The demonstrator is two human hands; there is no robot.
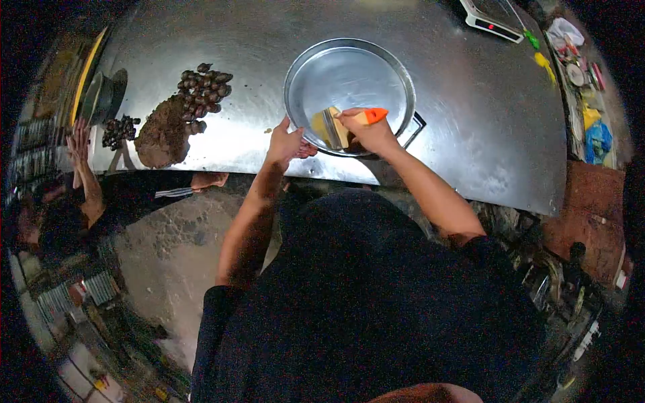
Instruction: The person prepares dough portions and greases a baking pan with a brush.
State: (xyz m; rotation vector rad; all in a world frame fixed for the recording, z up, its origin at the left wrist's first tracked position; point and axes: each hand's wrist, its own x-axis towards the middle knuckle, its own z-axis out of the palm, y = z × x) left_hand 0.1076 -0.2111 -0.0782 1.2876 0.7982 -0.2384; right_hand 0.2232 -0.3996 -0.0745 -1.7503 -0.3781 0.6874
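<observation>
A wide, round metal pan (293,74) with a low wall lies near the front edge of the steel table. At its near left side, my left hand (287,144) grips the rim, thumb up along the wall and fingers lower down. My right hand (371,134) is closed around a flat brush (339,127) with an orange-tipped handle. The brush's pale bristles are down inside the pan, at its near left part. Its shiny floor otherwise shows bare metal.
Left on the steel table (470,114) lie a crumbly brown mound (161,134), dark brown balls (205,91) and a smaller dark cluster (121,132). A co-worker's hand (79,142) is at far left. A digital scale (494,23) stands top right. A dark handle-like piece (416,127) sits beside the pan.
</observation>
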